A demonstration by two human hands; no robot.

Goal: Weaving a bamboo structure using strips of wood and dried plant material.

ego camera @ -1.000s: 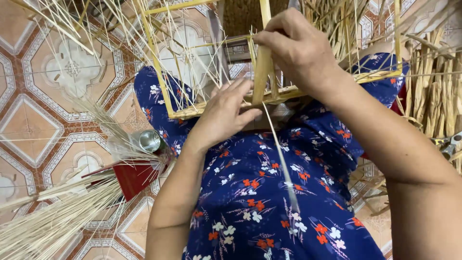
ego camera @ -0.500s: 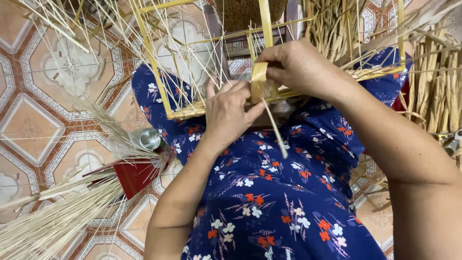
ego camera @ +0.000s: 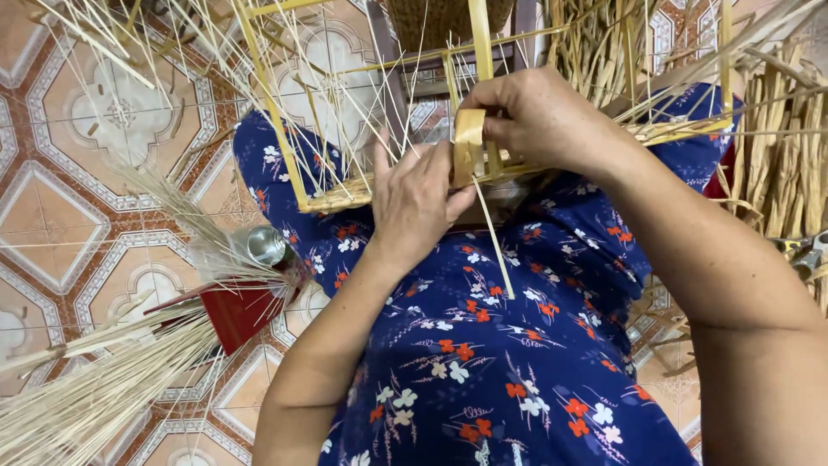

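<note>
Head camera looks straight down onto a lap covered in blue floral fabric (ego camera: 509, 380), where a rectangular frame of pale yellow slats (ego camera: 276, 129) rests tilted across the knees, thin reeds fanning up out of it in every direction. The right hand (ego camera: 543, 116) is closed over a wide flat strip (ego camera: 470, 147), pinching it between thumb and fingers just where it folds over the frame's lower edge; the grip looks firm, fingers curled right round. The left hand (ego camera: 418, 203) sits just beside it, fingers half curled and pressed against the woven band (ego camera: 345, 194) along that lower rail, thumb touching the same flat strip from the other side; whether it actually pinches a reed I cannot tell. One loose thin reed (ego camera: 496, 250) hangs down from under the hands across the fabric. As for progress, it looks early to me: only a narrow band of weaving runs along the bottom rail, while most of the frame stands open, with uprights bare and untrimmed. A big sheaf of pale reeds (ego camera: 78, 397) lies on the patterned tile floor (ego camera: 52, 250) to the left, near a red box (ego camera: 246, 311) and a small metal can (ego camera: 266, 244), and more dried stalks (ego camera: 798, 164) are stacked on the right, so plenty of material sits unused.
</note>
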